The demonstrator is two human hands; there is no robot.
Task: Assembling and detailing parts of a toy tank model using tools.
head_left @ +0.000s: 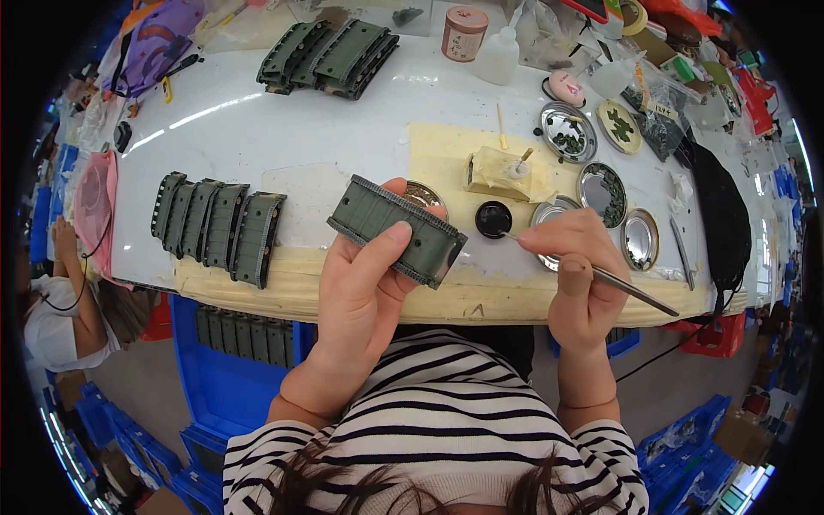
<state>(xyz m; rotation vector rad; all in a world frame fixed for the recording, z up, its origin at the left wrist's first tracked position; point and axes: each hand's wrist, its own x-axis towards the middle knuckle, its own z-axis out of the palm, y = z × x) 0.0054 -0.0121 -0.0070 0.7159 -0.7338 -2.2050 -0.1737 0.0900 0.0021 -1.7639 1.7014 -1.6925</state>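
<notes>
My left hand [365, 275] grips a green ribbed model part [399, 230], long and boxy with toothed edges, tilted above the table; the thumb presses on its top. In my right hand [588, 283] is a slim metal tool that looks like tweezers [635, 292], its rear end pointing right. The tip is beside a small round black pot [493, 220]. A tan wrap covers part of my right thumb. Behind the held part, a round dish [422, 194] is partly hidden. More green parts [219, 225] stand in a row at the left.
Further green parts [330, 58] lie at the back. A tape-wrapped block [506, 174] stands behind the pot. Metal dishes of small green pieces [602, 196] sit at the right, near another pair of tweezers [682, 251]. A blue crate [232, 386] is below the table edge.
</notes>
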